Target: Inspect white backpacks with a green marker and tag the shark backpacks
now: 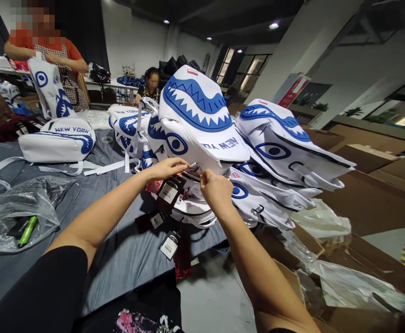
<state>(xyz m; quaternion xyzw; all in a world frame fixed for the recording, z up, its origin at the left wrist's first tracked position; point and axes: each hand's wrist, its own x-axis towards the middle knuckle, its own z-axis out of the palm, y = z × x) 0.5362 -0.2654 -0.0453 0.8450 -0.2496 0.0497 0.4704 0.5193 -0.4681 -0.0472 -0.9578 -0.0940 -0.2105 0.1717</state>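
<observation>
Item: white shark-face backpack, top of a pile on our table. Our left hand and right hand pinch its zipper pull; black hangtag beneath.

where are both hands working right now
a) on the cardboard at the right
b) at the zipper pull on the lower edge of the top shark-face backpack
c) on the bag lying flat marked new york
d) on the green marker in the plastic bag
b: the left hand and right hand meet at a small zipper pull under the shark-face backpack, far from the green marker.
</observation>
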